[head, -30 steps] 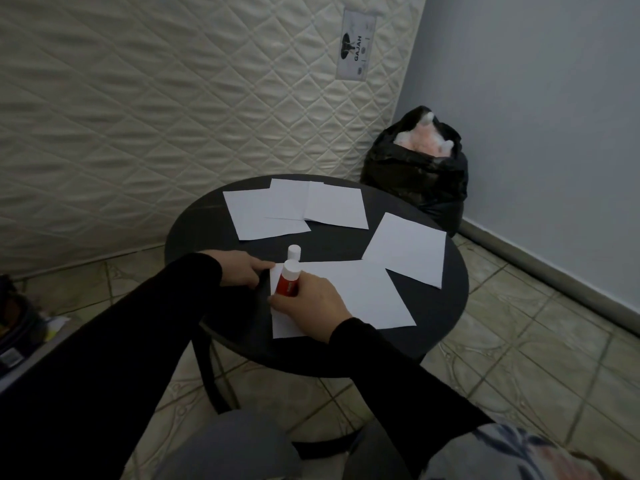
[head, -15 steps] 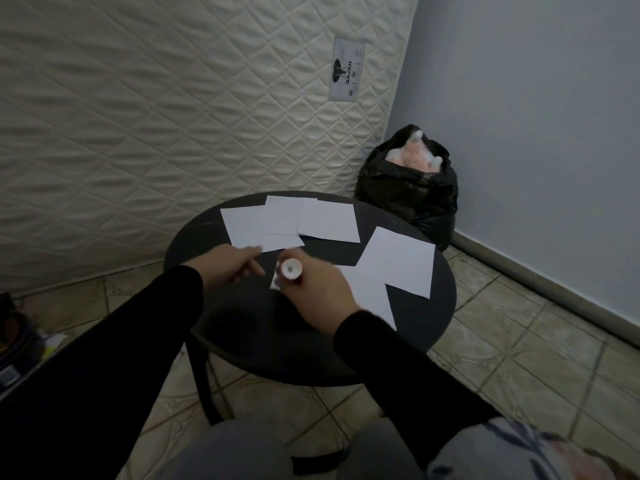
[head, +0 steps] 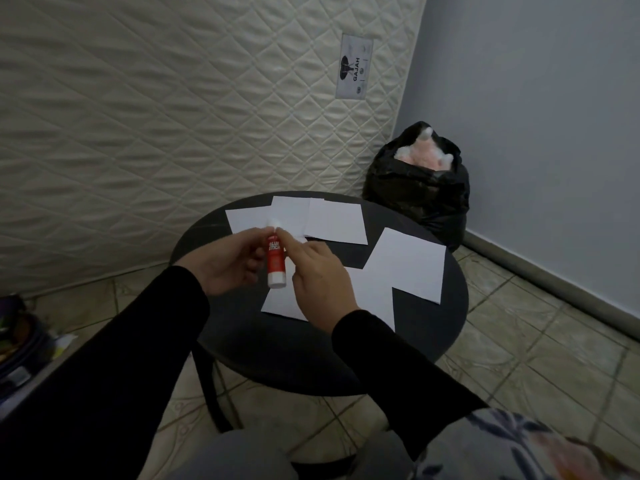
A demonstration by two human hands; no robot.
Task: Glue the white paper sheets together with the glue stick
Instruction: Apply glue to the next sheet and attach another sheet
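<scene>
A red glue stick [head: 275, 263] with a white cap and white base is held upright above the round black table [head: 433, 341]. My left hand [head: 227, 263] grips its body from the left. My right hand [head: 318, 275] pinches its upper part near the cap with thumb and forefinger. Several white paper sheets lie on the table: an overlapping group at the far side [head: 334, 220], one sheet at the right [head: 408, 261], and one near sheet [head: 282, 303] partly hidden under my right hand.
A quilted mattress [head: 173, 116] leans against the wall behind the table. A black bag [head: 415, 192] stuffed with something pink stands in the corner at the right. Clutter [head: 17, 341] sits at the left edge on the tiled floor.
My right hand lifted the glue stick off the near sheet. My left hand left the sheet's edge and took hold of the stick too.
</scene>
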